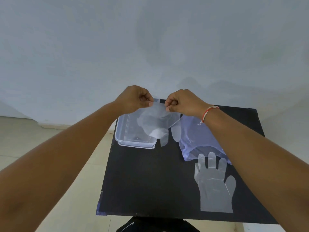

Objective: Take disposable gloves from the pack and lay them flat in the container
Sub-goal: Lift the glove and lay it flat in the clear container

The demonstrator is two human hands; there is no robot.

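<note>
A translucent disposable glove (156, 122) hangs in the air, pinched at its cuff by my left hand (134, 98) and my right hand (183, 102). Its fingers dangle crumpled over the right part of a clear plastic container (123, 131) at the table's far left. The pale violet glove pack (199, 136) lies to the right, partly under my right forearm. A second glove (214, 185) lies flat on the black table, fingers pointing away from me, near the front right.
The black table (147, 181) has its left edge beside the container and its front edge near my body. Beige floor lies to the left, a pale wall beyond. A red-and-white thread band circles my right wrist (207, 113).
</note>
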